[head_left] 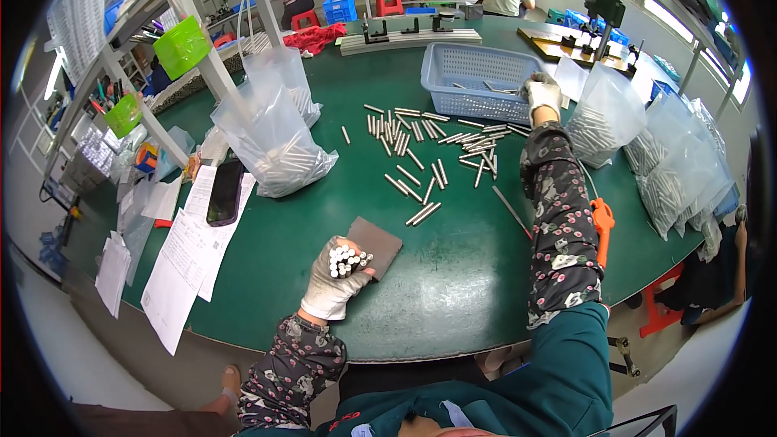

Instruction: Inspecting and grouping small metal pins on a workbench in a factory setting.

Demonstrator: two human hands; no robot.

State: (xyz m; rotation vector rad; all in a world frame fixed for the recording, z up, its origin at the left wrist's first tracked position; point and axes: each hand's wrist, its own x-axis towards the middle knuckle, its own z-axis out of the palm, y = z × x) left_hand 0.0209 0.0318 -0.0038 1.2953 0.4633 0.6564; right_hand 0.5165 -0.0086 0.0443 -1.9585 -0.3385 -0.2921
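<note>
The left hand (328, 285) gripped rods (343, 261); loosening could have spilled them. Whether the right hand (543, 94) gripped anything was unclear.

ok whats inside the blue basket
A few loose metal rods show inside the blue basket; its near side and the gloved right hand, at its right end, cover part of the inside.

Silver rods (401, 144), blue basket (477, 104), green tabletop (461, 259), dark floral sleeves (560, 222)
</note>
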